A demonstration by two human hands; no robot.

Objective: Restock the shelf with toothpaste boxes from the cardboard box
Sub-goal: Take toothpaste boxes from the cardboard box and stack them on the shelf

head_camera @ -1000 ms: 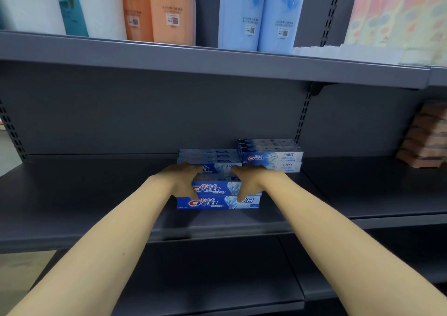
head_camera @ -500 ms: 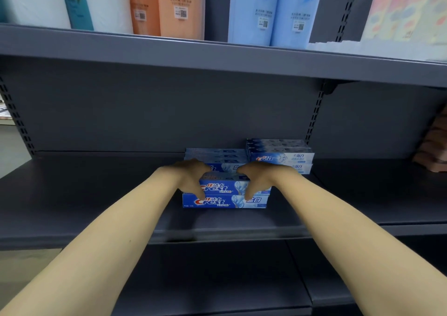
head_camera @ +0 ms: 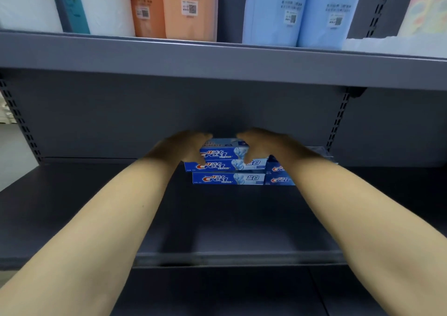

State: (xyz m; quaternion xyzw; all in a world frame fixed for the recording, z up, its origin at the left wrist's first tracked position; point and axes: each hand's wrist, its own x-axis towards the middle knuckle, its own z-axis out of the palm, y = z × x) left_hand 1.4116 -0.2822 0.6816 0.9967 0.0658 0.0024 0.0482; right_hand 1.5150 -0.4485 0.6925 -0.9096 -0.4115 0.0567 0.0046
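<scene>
- Pushed back toward 12 o'clock: both hands, left hand (head_camera: 186,147) and right hand (head_camera: 262,145), with the gripped toothpaste boxes (head_camera: 225,159).
- Now seemingly set atop the rear stack (head_camera: 228,178).

White packs (head_camera: 108,3), orange packs (head_camera: 174,8) and light blue packs (head_camera: 302,11) are standing side by side on the upper shelf board (head_camera: 217,61). A pastel pack (head_camera: 428,8) is sitting at the far right. Slotted uprights (head_camera: 338,119) are running down the back panel (head_camera: 145,112).
</scene>
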